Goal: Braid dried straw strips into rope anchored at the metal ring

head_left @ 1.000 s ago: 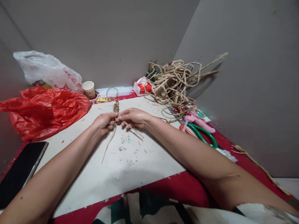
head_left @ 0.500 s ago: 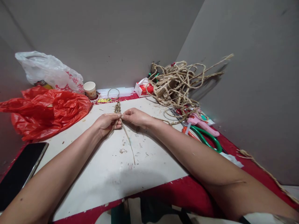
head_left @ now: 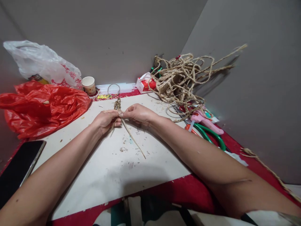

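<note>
Over the white board (head_left: 94, 185), both my hands meet at a small braided straw piece (head_left: 117, 104), whose knotted brown end sticks up beyond the fingertips. My left hand (head_left: 108, 121) pinches it from the left, thumb and fingers closed. From the right, my right hand (head_left: 137, 113) is closed in a pinch at the same spot, its thumb and forefinger touching the left fingertips. A long loose straw strand (head_left: 135, 141) trails from the pinch toward me and to the right. A shorter strand hangs under the left hand. The fingers hide the piece's lower end.
A heap of braided straw rope (head_left: 181, 78) lies at the back right. Nearby are a tissue pack (head_left: 145, 84), a pink glue gun (head_left: 207, 122) and green-handled scissors (head_left: 211, 135). At left are a red plastic bag (head_left: 47, 110), a paper cup (head_left: 88, 86) and a phone (head_left: 20, 169).
The loose strand's free end has swung to the right. Both hands keep their pinch on the straw piece. The whole view has shifted slightly.
</note>
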Motion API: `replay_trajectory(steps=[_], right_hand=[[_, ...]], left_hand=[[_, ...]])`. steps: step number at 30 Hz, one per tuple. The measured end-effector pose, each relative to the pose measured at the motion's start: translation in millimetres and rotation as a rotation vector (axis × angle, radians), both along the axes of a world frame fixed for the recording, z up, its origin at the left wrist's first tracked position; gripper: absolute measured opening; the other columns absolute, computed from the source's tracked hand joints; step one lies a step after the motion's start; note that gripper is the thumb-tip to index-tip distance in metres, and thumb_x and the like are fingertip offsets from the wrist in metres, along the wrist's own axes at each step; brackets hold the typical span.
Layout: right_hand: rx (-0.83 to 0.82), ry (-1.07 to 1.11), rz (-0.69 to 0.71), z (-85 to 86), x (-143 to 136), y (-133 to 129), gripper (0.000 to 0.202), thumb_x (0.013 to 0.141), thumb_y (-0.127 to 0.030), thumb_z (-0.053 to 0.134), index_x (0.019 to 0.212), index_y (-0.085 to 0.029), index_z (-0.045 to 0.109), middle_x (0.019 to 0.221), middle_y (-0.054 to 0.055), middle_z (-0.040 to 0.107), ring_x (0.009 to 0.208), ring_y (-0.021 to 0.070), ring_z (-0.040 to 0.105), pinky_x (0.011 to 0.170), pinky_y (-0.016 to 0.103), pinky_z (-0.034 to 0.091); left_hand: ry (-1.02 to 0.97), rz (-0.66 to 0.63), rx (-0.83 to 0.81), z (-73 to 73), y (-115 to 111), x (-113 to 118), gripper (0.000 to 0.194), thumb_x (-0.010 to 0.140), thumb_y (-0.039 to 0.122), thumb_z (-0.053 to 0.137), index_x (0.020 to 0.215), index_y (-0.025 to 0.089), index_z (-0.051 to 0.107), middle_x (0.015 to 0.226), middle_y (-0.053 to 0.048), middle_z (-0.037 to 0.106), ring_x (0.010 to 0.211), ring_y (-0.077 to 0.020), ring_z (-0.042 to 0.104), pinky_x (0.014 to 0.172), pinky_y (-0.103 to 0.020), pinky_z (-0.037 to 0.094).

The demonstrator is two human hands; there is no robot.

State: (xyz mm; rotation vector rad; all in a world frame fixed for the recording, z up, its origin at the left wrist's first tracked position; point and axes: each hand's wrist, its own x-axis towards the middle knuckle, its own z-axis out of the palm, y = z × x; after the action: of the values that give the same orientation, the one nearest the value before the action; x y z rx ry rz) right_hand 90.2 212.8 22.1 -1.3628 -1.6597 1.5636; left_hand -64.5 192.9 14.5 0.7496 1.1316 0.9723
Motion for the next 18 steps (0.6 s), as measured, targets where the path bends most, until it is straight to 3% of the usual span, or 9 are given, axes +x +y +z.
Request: replay_trajectory(steps=[5, 10, 15, 18], right_hand=[[-0.180, 0.105, 0.037, 2.3, -1, -2, 0.037, 0.070, -0.025, 0.073, 0.054, -0.016, 0.041, 0.035, -0.011, 0.028, 0.032, 0.0009, 0.018, 0.033, 0.018, 0.010], [-0.206, 0.145, 0.119, 3.0, 4, 0, 0.027, 0.077, -0.017, 0.063, 0.059, -0.016, 0.043, 0.037, -0.010, 0.030, 0.032, 0.0021, 0.018, 0.034, 0.019, 0.009], [-0.038, -0.063, 0.171, 0.4, 12, 6, 0.018, 0.081, -0.019, 0.059, 0.067, -0.016, 0.049, 0.044, -0.008, 0.033, 0.036, 0.0039, 0.023, 0.036, 0.021, 0.011], [0.147, -0.250, 0.157, 2.3, 12, 3, 0.014, 0.079, -0.019, 0.060, 0.069, -0.015, 0.052, 0.050, -0.006, 0.036, 0.044, 0.0048, 0.029, 0.041, 0.020, 0.018]], left_hand=[[0.024, -0.004, 0.010, 0.6, -1, -1, 0.007, 0.077, 0.004, 0.059, 0.076, 0.007, 0.065, 0.058, -0.003, 0.060, 0.044, -0.0074, 0.055, 0.043, -0.018, 0.051], [0.000, -0.085, -0.006, 0.3, 1, -6, 0.009, 0.077, 0.001, 0.057, 0.077, 0.006, 0.065, 0.063, -0.005, 0.062, 0.048, -0.0080, 0.058, 0.049, -0.019, 0.054], [-0.003, -0.195, -0.030, -0.8, 3, -12, 0.015, 0.077, -0.003, 0.051, 0.075, 0.005, 0.063, 0.063, -0.007, 0.061, 0.053, -0.0106, 0.060, 0.050, -0.020, 0.053], [0.068, -0.237, -0.008, 0.7, 2, -12, 0.014, 0.077, -0.002, 0.050, 0.073, 0.005, 0.062, 0.070, -0.009, 0.063, 0.044, -0.0051, 0.050, 0.035, -0.013, 0.037]])
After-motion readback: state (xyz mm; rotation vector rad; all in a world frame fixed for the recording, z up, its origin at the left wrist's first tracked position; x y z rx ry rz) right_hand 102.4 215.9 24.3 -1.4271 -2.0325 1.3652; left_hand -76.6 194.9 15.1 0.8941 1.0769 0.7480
